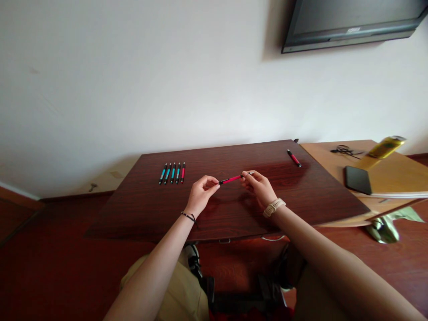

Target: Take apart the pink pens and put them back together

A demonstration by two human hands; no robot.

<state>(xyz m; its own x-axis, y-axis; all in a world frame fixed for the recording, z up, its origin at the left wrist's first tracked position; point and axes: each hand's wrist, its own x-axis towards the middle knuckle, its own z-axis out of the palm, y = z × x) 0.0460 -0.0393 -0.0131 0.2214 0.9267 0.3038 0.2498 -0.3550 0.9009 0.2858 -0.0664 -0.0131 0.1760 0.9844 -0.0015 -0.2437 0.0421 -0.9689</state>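
Between my two hands a red pen point(231, 179) with black ends is held nearly level above the dark wooden table point(214, 214). My left hand point(202, 192) pinches its left end, and my right hand point(259, 185) grips the other end. To the left, several blue pens point(172, 173) lie side by side in a row, with one red pen point(183, 172) at the row's right end. Another red pen point(294, 158) lies by itself near the table's far right corner.
At the right stands a lighter wooden cabinet point(394, 176) with a black phone-like object point(358, 179), a dark coiled cable point(346, 150) and a yellow can point(387, 147). A wall screen point(354, 26) hangs above. A pale green bag-like item point(384, 229) lies on the floor.
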